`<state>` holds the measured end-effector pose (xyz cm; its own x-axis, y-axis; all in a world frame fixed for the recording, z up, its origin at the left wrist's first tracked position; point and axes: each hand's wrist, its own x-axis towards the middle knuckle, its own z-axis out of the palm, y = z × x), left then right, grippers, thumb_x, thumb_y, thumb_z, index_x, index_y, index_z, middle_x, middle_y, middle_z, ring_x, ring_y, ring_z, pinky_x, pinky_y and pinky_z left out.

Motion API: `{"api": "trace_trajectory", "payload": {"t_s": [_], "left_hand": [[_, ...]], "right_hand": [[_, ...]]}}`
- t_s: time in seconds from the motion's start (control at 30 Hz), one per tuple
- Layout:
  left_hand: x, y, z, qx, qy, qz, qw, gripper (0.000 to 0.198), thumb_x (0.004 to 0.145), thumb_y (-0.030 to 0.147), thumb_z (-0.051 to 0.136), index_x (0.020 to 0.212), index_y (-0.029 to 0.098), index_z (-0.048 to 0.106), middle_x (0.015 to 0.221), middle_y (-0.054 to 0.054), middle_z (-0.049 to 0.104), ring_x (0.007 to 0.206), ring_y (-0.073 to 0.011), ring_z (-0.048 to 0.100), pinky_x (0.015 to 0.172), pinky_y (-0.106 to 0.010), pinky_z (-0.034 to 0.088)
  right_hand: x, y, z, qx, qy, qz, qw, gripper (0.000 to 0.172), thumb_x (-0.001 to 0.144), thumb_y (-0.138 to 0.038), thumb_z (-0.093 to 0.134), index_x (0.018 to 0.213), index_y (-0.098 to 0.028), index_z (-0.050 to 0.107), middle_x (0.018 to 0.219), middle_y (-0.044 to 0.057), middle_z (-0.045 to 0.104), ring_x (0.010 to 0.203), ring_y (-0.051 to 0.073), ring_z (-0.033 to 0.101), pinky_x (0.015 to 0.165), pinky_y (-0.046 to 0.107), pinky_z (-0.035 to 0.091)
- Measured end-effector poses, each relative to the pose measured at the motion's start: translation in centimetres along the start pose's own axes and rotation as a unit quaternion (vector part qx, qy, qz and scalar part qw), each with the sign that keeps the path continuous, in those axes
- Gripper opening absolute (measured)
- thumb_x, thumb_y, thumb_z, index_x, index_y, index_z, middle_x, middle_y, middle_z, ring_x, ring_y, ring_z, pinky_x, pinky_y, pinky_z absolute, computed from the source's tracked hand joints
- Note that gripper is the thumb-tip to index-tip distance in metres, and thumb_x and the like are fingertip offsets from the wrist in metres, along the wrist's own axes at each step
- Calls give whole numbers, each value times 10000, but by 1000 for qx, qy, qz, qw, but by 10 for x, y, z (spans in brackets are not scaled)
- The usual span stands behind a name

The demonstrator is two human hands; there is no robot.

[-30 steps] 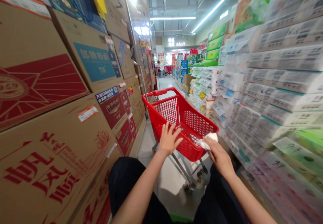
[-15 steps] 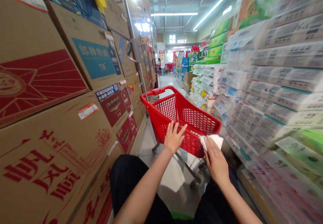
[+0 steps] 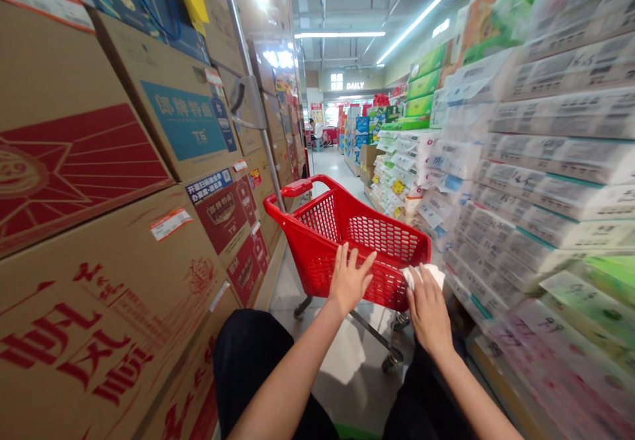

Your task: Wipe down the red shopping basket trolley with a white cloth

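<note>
While the fingers (image 3: 353, 261) of the left hand (image 3: 350, 284) lie spread and flat on the cart's near rim, gripping nothing, those of the right hand (image 3: 427, 308) are folded down over a white cloth (image 3: 425, 272) and press it to the same rim at its right corner. The cloth is bunched, partly under the fingertips and partly sticking out past them toward the cart's right side. The cart (image 3: 317, 255) is red plastic mesh on wheels, with its handle (image 3: 297, 187) at the far end, away from the person.

As for the wiping, I judge it somewhere in the middle. The cloth sits at one corner of the rim only, and no streak or dirt shows on the plastic to say which parts are done. The long left rim, the far end and the handle all lie away from the cloth as it sits, so they may be left to do — that cannot be told for sure.

Both forearms run forward from the bottom of the view, wrists nearly straight, palms down — the left steadying, the right bearing on the cloth. Left of the cart stand stacked brown boxes (image 3: 99, 241); right of it are wrapped tissue packs (image 3: 546, 182); under it is a pale floor (image 3: 342, 367).
</note>
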<state>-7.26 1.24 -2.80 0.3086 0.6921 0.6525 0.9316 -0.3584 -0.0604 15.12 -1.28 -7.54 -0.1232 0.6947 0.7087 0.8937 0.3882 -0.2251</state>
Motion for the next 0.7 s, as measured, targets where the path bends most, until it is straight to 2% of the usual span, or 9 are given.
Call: {"api": "trace_trajectory", "payload": {"t_s": [0.2, 0.33, 0.4, 0.47, 0.53, 0.6, 0.7], "left_hand": [[-6, 16, -7, -20, -10, 4, 1000, 644, 980, 448, 490, 1571, 302, 280, 1481, -117, 464, 1485, -344, 269, 1208, -569, 256], [-8, 14, -7, -28, -19, 19, 999, 667, 985, 388, 462, 1586, 205, 239, 1545, -127, 413, 1491, -321, 270, 1225, -539, 237], [-8, 6, -7, -30, -34, 42, 998, 660, 979, 307, 444, 1587, 168, 226, 1569, -109, 391, 1496, -279, 272, 1240, -493, 223], [-7, -5, -9, -20, -54, 66, 996, 684, 951, 246, 477, 1587, 207, 230, 1599, -75, 352, 1506, -246, 253, 1254, -472, 192], [-6, -18, -14, 6, -61, 53, 997, 752, 898, 231, 571, 1575, 316, 255, 1637, -41, 276, 1525, -275, 197, 1251, -531, 157], [-5, -28, -18, 36, -55, 7, 998, 819, 833, 230, 666, 1542, 410, 299, 1656, -27, 218, 1531, -338, 140, 1222, -625, 133], [-2, -30, -22, 60, -55, -28, 996, 810, 801, 257, 709, 1513, 421, 359, 1616, -54, 304, 1514, -371, 165, 1192, -694, 99]], "right_hand": [[12, -39, 4, -46, -11, -39, 998, 657, 1022, -306, 376, 1608, -171, 112, 1666, 145, 133, 1518, 330, 184, 1201, 567, 258], [24, -44, 7, -65, -23, -74, 995, 684, 1017, -306, 392, 1611, -176, 78, 1668, 139, 123, 1516, 315, 201, 1203, 541, 266], [26, -32, 5, -71, -32, -95, 992, 682, 1018, -324, 396, 1611, -203, 83, 1669, 119, 136, 1514, 295, 217, 1210, 522, 264], [24, -14, 2, -79, -35, -99, 991, 658, 1021, -344, 392, 1609, -246, 115, 1671, 85, 148, 1517, 289, 209, 1216, 523, 254], [20, 9, -1, -89, -28, -74, 993, 631, 1021, -365, 391, 1602, -285, 159, 1675, 60, 141, 1523, 309, 182, 1208, 547, 257], [15, 30, -1, -91, -16, -40, 995, 619, 1018, -389, 395, 1596, -304, 191, 1680, 56, 113, 1516, 338, 193, 1181, 567, 299], [13, 46, 5, -74, -7, -8, 997, 628, 1010, -418, 406, 1593, -294, 207, 1682, 86, 79, 1480, 361, 282, 1123, 570, 384]]}}
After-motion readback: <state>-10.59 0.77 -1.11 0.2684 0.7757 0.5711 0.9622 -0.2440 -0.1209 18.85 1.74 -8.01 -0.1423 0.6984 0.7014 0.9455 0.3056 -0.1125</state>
